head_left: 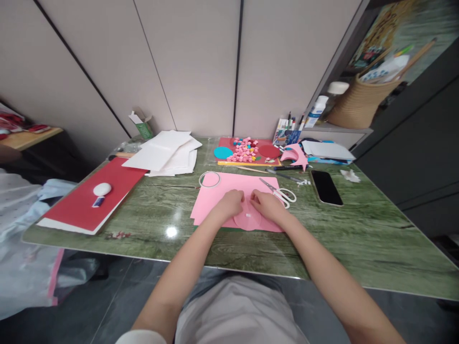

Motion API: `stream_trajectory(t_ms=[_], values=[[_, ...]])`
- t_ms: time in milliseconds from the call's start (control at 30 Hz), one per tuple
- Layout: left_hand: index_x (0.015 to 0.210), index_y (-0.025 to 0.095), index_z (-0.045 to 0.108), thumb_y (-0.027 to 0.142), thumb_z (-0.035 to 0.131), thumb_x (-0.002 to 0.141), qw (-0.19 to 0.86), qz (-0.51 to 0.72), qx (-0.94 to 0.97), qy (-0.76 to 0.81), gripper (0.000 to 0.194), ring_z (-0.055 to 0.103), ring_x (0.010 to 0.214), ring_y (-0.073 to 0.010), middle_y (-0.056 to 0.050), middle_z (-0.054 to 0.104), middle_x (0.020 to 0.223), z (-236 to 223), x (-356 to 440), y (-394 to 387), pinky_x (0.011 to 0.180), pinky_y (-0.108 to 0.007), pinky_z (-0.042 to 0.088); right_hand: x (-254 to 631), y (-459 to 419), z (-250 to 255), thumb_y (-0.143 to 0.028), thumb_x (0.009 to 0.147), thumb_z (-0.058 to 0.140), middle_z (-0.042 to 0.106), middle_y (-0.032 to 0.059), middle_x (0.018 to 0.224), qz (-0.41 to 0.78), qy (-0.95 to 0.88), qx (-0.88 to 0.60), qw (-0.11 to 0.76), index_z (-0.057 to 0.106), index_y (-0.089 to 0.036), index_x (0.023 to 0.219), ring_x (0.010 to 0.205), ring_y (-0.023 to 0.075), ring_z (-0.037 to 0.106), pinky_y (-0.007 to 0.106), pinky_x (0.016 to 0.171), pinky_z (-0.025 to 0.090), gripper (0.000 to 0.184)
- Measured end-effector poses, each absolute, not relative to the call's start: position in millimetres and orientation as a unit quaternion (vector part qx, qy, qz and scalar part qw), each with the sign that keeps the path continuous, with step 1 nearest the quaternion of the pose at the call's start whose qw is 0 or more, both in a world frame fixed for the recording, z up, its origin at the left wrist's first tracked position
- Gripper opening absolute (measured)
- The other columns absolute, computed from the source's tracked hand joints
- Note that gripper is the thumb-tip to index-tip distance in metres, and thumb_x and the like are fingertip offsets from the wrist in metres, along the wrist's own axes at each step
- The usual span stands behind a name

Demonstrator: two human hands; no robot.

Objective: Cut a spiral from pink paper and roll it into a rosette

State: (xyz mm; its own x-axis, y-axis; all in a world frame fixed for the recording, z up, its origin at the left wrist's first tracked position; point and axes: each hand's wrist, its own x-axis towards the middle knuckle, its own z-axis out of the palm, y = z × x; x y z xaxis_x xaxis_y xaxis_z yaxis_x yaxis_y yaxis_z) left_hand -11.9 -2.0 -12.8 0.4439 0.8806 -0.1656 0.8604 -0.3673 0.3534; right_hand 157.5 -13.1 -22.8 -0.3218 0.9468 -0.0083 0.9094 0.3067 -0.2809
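Observation:
A rounded pink paper cut-out point(247, 222) lies over pink sheets point(208, 205) in front of me, with a small white tab near its middle. My left hand point(232, 202) is closed in a pinch at its upper left edge. Opposite it, my right hand point(266, 203) pinches at the upper right edge, and a small gap separates the fingertips. Their exact hold is too small to see clearly. White-handled scissors point(278, 191) rest just beyond my right hand, blades pointing up and left. A roll of tape point(209, 179) sits on the sheets' far left corner.
A plastic bag of pink paper pieces point(244, 150) lies at the back. White papers point(161, 150) and a red sheet point(93, 191) are on the left. On the right are a phone point(326, 187), a pink offcut point(296, 155) and a pen box point(288, 134). Someone's clothing shows far left.

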Motion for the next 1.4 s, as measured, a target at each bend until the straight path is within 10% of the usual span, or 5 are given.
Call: stream_trajectory(t_ms=[1033,1400], values=[[0.094,0.018,0.054,0.009,0.044,0.066,0.296,0.086,0.799,0.516,0.03,0.057,0.072,-0.013,-0.002,0.062,0.082,0.3,-21.3,0.8,0.06,-0.021,0.041,157.7,-13.1,-24.6,-0.031,0.083,0.045,0.063,0.0047,0.082,0.128,-0.797,-0.584,0.08,0.054,-0.02,0.094,0.07,0.0139,0.056,0.022,0.057,0.03,0.018],[0.089,0.016,0.057,0.007,0.046,0.065,0.363,0.211,0.773,0.476,0.028,0.058,0.073,-0.011,-0.002,0.063,0.081,5.0,-30.9,9.8,0.068,-0.022,0.045,158.3,-7.9,-17.7,-0.035,0.085,0.037,0.059,0.0005,0.071,0.224,-0.78,-0.535,0.234,0.054,-0.017,0.076,0.067,0.0128,0.053,0.023,0.06,0.034,0.026]])
